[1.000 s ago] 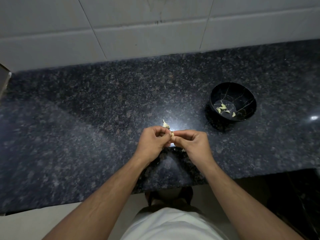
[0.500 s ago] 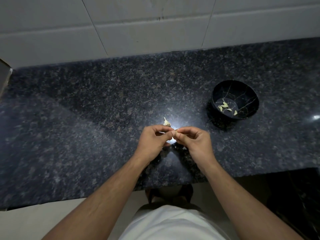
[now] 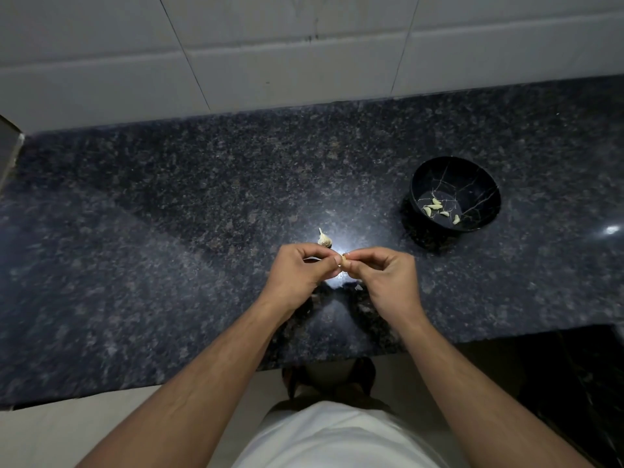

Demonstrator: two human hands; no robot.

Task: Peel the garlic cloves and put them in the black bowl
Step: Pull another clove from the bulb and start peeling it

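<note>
One garlic clove (image 3: 345,260), small, pale and tapered, is pinched between the fingertips of both hands above the near middle of the bench (image 3: 169,231). The left hand (image 3: 300,270) curls its fingers and thumb onto the clove from the left; the right hand (image 3: 385,276) nips it from the right with thumb and forefinger, the other fingers bent. Just beyond the left hand a garlic piece (image 3: 324,238) with a papery, pointed tip lies on the stone. A scrap of peel (image 3: 358,287) lies below the hands. To the far right stands one black bowl (image 3: 486,184), round and glossy, with thin pale vein-like lines inside. On its floor lie about five peeled cloves (image 3: 434,207), smooth, cream-coloured and crescent-shaped. The bench is dark speckled granite, polished, with a bright glare under the hands. Behind it runs a wall of large white tiles (image 3: 304,72) with thin grout lines.
</note>
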